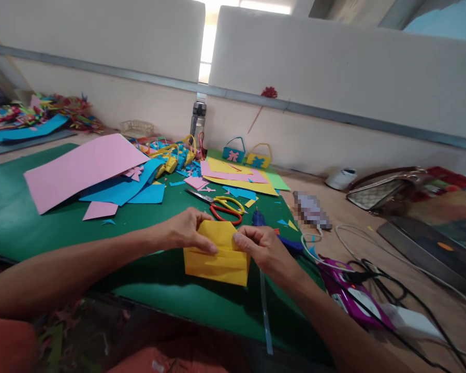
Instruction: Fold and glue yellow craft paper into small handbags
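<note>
A folded yellow paper box (216, 268) with an upright flap is held near the front edge of the green mat (147, 280). My left hand (188, 230) grips its left side, thumb lying across the front fold. On the right side, my right hand (266, 251) pinches the flap's edge between thumb and fingers. Just behind the box lie scissors (227, 207) with red and yellow handles, blades pointing left. Beside my right hand is a blue glue gun (291, 243), partly hidden. A clear glue stick (266, 316) stretches below my right wrist toward the mat's edge.
Pink card (85, 168) and blue card (120, 184) lie at left. Small paper baskets (174, 158) are heaped behind; two finished ones, blue (233, 154) and yellow (258, 159), stand near the wall. A bottle (198, 122), a purple power strip (351, 292), cables and a bag (384, 189) also surround the mat.
</note>
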{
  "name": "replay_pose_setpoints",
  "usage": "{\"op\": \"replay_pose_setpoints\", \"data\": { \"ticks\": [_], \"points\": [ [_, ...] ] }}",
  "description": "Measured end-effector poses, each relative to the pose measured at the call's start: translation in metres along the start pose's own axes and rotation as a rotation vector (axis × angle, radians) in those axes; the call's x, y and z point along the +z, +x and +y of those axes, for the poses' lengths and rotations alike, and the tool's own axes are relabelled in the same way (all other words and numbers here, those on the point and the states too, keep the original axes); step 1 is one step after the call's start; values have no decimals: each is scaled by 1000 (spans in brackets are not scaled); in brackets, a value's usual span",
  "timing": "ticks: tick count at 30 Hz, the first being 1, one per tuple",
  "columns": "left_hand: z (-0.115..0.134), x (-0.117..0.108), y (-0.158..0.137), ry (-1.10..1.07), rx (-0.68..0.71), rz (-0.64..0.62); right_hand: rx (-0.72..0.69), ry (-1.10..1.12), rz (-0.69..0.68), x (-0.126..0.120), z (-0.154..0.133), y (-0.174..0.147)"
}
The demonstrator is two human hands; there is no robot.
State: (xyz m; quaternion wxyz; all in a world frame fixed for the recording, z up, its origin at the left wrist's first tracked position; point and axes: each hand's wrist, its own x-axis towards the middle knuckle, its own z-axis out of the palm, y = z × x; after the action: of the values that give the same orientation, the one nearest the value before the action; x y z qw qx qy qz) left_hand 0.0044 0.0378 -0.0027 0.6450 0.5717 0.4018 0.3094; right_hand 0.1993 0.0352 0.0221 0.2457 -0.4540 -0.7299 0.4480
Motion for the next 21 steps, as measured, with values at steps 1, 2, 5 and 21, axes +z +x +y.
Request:
{"op": "replay_pose_setpoints", "data": {
  "ticks": [1,2,5,21],
  "points": [
    [0,2,-1,0,-13,-7,0,1,1,1,0,0],
    [-1,3,-2,-11,-20,-1,2,4,1,1,1,0],
    [-5,4,-3,-73,-33,18,8,35,-18,1,1,0],
    [5,10,-7,339,56,82,-229,-361,22,10,3,1]
  ]
}}
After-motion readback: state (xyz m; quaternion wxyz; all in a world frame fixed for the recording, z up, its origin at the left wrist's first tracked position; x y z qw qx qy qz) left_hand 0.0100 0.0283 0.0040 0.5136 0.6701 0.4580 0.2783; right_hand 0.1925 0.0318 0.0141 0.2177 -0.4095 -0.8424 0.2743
